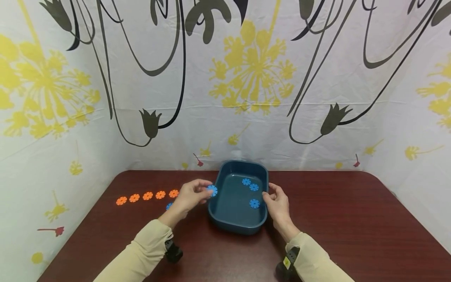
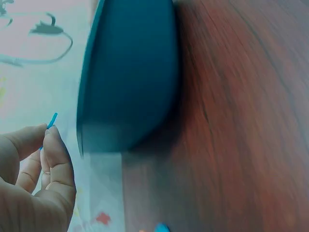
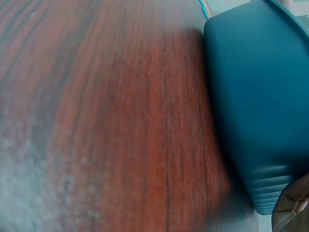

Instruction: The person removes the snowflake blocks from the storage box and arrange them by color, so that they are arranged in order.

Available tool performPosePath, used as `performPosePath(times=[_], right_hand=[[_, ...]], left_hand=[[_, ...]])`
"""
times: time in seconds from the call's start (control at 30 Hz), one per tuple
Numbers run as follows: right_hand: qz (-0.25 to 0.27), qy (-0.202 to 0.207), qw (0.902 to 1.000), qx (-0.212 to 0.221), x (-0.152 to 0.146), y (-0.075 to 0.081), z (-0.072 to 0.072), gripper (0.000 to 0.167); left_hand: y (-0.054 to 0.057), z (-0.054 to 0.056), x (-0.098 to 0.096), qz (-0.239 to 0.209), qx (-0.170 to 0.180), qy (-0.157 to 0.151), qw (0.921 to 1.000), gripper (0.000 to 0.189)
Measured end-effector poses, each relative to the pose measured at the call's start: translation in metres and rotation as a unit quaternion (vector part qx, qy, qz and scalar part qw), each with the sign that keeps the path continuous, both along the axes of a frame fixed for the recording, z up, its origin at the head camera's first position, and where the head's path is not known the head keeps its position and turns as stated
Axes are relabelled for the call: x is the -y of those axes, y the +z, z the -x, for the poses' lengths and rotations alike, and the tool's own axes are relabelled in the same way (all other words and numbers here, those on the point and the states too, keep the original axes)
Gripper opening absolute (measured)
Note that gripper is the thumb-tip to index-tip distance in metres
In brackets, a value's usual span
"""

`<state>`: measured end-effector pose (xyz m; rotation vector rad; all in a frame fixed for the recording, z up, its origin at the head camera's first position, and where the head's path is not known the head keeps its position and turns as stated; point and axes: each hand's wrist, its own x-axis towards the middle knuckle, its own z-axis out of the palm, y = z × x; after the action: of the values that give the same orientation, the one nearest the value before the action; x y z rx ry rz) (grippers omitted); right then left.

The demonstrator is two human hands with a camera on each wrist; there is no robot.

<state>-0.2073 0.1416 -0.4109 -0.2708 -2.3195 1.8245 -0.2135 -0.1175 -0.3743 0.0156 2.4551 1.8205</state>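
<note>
My left hand [image 1: 192,196] pinches a blue flower-shaped disc [image 1: 212,190] between thumb and fingers, above the left rim of a dark teal plastic basin [image 1: 230,205]. In the left wrist view that disc [image 2: 53,119] shows as a thin edge at the fingertips. My right hand [image 1: 279,204] grips the basin's right rim, thumb on top and fingers along the outer wall. Inside the basin, toward its right side, lie three blue discs [image 1: 254,203]. Partly hidden by the left wrist, another blue disc [image 1: 169,206] rests on the table.
Left of the basin, several orange flower-shaped discs [image 1: 147,196] form a row on the dark red wooden table [image 1: 334,219]. A patterned white cloth [image 1: 246,129] hangs behind the table's far edge, close to the basin. Dark cameras [image 1: 173,250] are strapped to both wrists.
</note>
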Motion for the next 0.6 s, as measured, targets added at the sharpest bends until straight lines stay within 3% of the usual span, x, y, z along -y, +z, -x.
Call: performPosePath(times=[0.6], right_hand=[[0.0,0.002,1.0,0.008,0.0,0.0,-0.001,0.044]], left_hand=[[-0.033,-0.016,0.109,0.063,0.038,0.088,0.9934,0.037]])
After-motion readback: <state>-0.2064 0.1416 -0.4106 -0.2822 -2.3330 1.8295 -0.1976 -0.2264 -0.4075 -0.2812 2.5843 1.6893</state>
